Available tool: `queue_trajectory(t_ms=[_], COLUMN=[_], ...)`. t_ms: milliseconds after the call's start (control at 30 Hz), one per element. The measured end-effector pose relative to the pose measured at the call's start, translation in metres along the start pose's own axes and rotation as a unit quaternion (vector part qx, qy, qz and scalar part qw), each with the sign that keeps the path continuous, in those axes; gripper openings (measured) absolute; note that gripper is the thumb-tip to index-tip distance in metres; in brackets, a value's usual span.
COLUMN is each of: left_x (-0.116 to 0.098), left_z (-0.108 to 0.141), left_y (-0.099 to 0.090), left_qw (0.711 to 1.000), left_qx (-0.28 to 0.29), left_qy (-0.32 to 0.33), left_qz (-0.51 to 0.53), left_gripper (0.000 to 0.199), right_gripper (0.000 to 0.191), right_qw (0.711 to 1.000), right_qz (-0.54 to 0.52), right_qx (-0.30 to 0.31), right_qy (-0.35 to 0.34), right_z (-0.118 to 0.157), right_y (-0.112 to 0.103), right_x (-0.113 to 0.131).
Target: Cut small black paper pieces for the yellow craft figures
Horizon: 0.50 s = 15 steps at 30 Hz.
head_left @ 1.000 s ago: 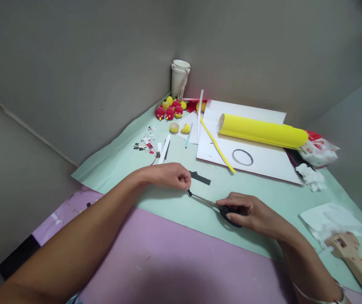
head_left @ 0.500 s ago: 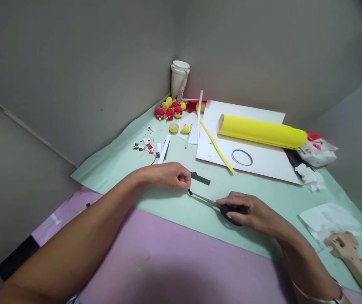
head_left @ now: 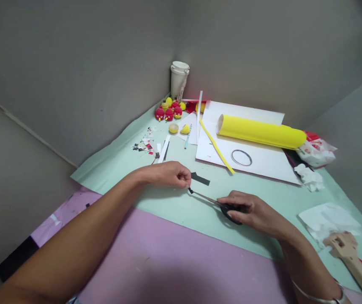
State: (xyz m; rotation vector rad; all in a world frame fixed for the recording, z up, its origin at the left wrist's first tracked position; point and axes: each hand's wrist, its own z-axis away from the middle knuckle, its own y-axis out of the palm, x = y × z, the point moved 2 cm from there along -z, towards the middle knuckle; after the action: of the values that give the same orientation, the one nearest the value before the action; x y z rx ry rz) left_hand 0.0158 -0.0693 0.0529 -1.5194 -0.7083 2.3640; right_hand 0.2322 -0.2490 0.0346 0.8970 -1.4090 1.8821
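My left hand (head_left: 176,174) is closed in a pinch on a small black piece (head_left: 190,191) that pokes out below its fingertips. In my right hand (head_left: 247,211) is a pair of scissors (head_left: 206,198) with black handles, its blades pointing left. The blade tips meet the small black piece; whether they are cutting into it is too small to tell. Just behind the fingertips of my left hand, a flat black strip (head_left: 200,179) lies on the pale green sheet (head_left: 181,211).
Behind lie small red and yellow balls (head_left: 169,114), paper scraps (head_left: 145,145), a white cup (head_left: 179,79), and a pen (head_left: 188,137). A yellow roll (head_left: 261,131) and a metal ring (head_left: 241,157) rest on white board (head_left: 263,169). A glue gun (head_left: 347,253) sits at right by tissue (head_left: 329,217).
Almost nothing differs. The scissors and both hands keep nearly the same place, with the blade tips still at the small black piece.
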Motion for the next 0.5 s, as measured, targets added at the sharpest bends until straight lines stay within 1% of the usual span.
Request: queue_trajectory(t_ms=[200,500], left_x=[0.0004,0.0005], left_z=[0.0005,0.0009], left_y=[0.0002,-0.0008], left_qw=[1.000,0.999], left_qx=[-0.018,-0.036], left_qy=[-0.008,0.008], left_qz=[0.008,0.033], left_gripper=[0.018,0.015], right_gripper=[0.033,0.030], right_qw=[1.000,1.000], right_qz=[0.002,0.003], right_qx=[-0.001,-0.015], right_qy=[-0.005,-0.004], right_z=[0.0008,0.0020], right_y=[-0.0014,-0.0034], right_x=[0.0001,0.0024])
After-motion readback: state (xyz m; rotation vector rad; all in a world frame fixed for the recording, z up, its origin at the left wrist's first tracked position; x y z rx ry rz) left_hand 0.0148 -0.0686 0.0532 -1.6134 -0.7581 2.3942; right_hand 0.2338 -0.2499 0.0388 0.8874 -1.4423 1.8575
